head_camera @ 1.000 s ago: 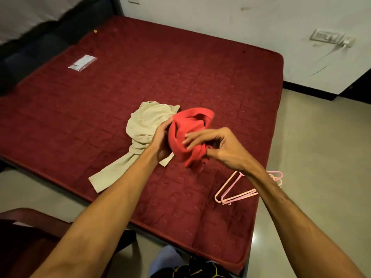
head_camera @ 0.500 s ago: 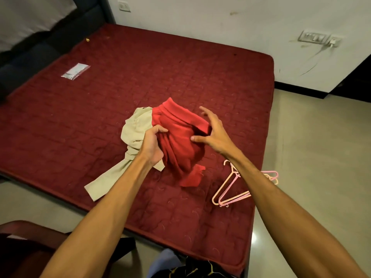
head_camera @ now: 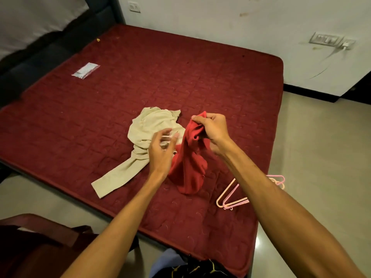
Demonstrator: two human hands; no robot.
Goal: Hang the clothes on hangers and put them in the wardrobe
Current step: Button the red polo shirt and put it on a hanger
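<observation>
A red garment hangs bunched from my right hand, which grips its top edge above the dark red mattress; its lower end touches the mattress. My left hand hovers just left of the red cloth with fingers spread and holds nothing. A crumpled beige garment lies on the mattress behind my left hand, one leg or sleeve trailing toward the near edge. Pink plastic hangers lie stacked at the mattress's right edge, partly hidden under my right forearm.
A clear plastic packet lies far left on the mattress. A dark headboard runs along the left side. Tiled floor lies to the right, a wooden chair at the lower left. A wall socket sits on the far wall.
My left hand has let go of the red garment and opened. My right hand has closed on the garment's top and lifted it, so it now hangs down unbunched.
</observation>
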